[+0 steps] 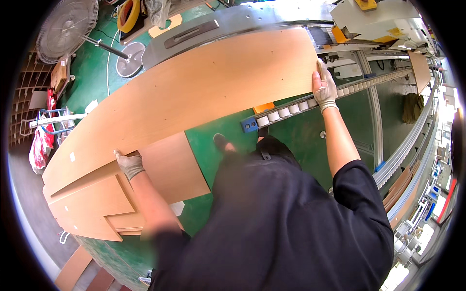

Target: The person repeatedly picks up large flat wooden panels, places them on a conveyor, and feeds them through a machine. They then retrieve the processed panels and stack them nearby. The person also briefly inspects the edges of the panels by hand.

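Right hand (325,90) on long board (208,77)

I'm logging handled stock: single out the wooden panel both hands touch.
The long upper panel: the left hand holds its near edge, the right hand its right end. The right hand touches none of the lower-left panels.

Green floor (303,140) between left hand (130,165) and right hand (326,89); gridded shelving (22,99) beyond the left; bright light (448,94) past the right.
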### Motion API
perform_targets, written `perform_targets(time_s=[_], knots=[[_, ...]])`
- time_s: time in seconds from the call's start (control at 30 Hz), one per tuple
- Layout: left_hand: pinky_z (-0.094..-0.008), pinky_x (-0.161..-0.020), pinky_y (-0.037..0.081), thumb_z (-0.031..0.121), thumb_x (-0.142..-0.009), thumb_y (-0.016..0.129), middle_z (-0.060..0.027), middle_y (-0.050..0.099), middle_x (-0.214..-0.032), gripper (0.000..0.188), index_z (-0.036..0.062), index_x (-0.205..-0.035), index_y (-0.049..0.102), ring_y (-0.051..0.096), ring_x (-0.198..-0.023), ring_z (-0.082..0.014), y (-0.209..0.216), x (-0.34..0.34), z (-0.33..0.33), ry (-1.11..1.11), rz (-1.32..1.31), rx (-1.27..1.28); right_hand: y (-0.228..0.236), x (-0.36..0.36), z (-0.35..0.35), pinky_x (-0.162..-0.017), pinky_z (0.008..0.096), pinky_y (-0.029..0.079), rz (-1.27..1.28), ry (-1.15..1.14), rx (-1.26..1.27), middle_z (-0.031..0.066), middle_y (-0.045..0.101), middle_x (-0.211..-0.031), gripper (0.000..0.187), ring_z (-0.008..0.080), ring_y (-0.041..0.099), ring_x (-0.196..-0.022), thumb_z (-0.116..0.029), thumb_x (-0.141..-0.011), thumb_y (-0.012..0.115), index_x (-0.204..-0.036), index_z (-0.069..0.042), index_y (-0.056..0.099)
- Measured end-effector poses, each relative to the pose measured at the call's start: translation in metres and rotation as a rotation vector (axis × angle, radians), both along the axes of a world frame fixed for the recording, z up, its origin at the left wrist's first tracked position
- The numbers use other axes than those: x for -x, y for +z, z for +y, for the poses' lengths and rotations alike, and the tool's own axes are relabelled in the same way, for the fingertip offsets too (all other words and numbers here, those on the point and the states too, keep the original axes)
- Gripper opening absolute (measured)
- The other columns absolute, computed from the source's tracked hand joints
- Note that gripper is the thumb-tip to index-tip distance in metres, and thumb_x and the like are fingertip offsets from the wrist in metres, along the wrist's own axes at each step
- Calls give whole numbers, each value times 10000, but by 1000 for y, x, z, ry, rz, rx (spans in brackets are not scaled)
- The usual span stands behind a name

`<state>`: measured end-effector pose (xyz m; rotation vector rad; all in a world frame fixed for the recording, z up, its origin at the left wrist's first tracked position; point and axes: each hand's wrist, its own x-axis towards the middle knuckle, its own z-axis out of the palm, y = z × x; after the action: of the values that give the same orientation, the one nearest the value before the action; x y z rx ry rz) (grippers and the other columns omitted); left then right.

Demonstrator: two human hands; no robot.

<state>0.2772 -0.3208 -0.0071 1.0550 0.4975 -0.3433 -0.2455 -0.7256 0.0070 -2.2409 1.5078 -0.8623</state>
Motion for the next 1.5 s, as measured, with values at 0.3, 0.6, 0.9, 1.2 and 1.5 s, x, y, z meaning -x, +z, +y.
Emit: perform_targets(time_s=[0.3, 0.6, 0.9, 1.2, 1.5], knots=[[-410, -965, 526, 406, -1033, 408, -78, 582, -1315, 444, 93, -1329, 515, 575, -1179, -250, 3, 42, -5, -89, 71, -25, -11, 28, -32, -906, 459, 491, 112, -185, 73, 210, 636, -1191, 433, 394, 612, -1084, -344, -967, 500, -1317, -94, 548], [-437, -1046, 448, 405, -1039, 366, -69, 514, -1395, 487, 110, -1422, 424, 512, -1242, -251, 23, 64, -22, -106, -18, -40, -22, 43, -31, -843, 378, 523, -65, -136, -66, 125, 682, -1126, 344, 283, 666, -978, -281, -1007, 460, -1214, -46, 604], [-451, -1097, 391, 476, -1038, 275, -107, 464, -1444, 588, 68, -1448, 387, 459, -1308, -283, 16, 73, -17, -217, -12, 4, 3, 27, -25, -824, 436, 505, 105, -195, 80, 164, 669, -1032, 299, 369, 642, -955, -320, -956, 479, -1148, -139, 621], [-449, -1081, 422, 454, -1040, 301, -110, 482, -1423, 564, 56, -1423, 411, 469, -1297, -280, 16, 66, -23, -155, -34, -12, 7, 30, -28, -854, 433, 495, 48, -214, -52, 179, 667, -1056, 336, 370, 639, -984, -334, -947, 478, -1161, -113, 615], [-433, -1091, 403, 425, -1037, 286, -101, 483, -1430, 551, 49, -1408, 441, 456, -1314, -271, -18, 55, -3, -361, -266, 76, 1, 30, -29, -829, 435, 500, 67, -126, 5, 189, 671, -1082, 346, 359, 648, -972, -319, -1003, 451, -1191, -80, 616]])
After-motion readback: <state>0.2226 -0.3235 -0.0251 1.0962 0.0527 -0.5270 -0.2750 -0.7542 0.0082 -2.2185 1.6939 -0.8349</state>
